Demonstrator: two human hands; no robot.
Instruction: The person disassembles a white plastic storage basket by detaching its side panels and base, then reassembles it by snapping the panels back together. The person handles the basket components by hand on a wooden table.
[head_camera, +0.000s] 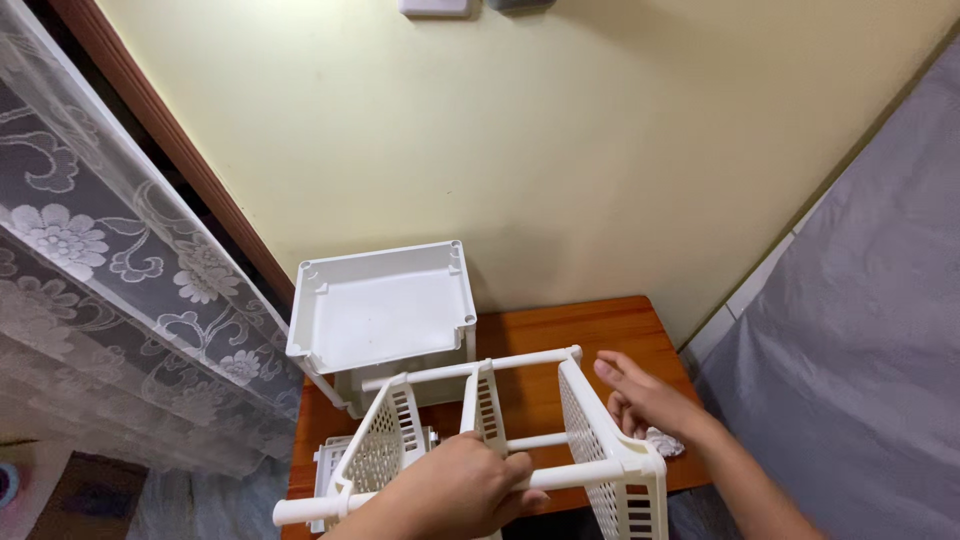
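On the brown wooden counter (560, 325) stands a white plastic rack (500, 440) with holes in its sides. The left hand (455, 495) grips one white bar of the rack. The right hand (645, 400) is open, just beside the rack's side. Behind sits a white tray (385, 305).

White plastic rack frame (500, 440): perforated side panels joined by round tubes, tipped on its side over the front edge of the wooden table (585, 325). White tray unit (385, 310): upright, open-topped, at the table's rear left corner.
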